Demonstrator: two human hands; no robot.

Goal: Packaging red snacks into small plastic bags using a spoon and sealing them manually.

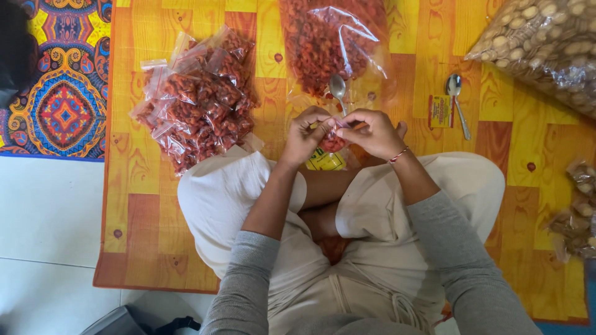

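Left hand: the left hand (308,131) pinches the top edge of a small packet (332,142) of red snacks, fingers curled tight on it.
Right hand: the right hand (372,132) grips the same packet from the other side, fingertips meeting the left ones over its mouth — a thin bracelet (398,155) circles the wrist.
Small packet: held between both hands above the crossed legs, just in front of the knees.
Yellow item: a yellow object (325,161) lies directly under the hands; what it is cannot be told.
Filled packets: a heap of small clear bags of red snacks (195,99) lies to the left on the wood-patterned mat (130,186).
Big bag: a large open bag of red snacks (329,40) sits just beyond the hands, with a spoon (338,90) at its mouth.
Second spoon: another spoon (458,102) lies to the right, beside a small yellow-red sachet (440,111).
Far right: a large bag of pale round snacks (546,43) at the top corner — small brown packets (574,211) lower down.
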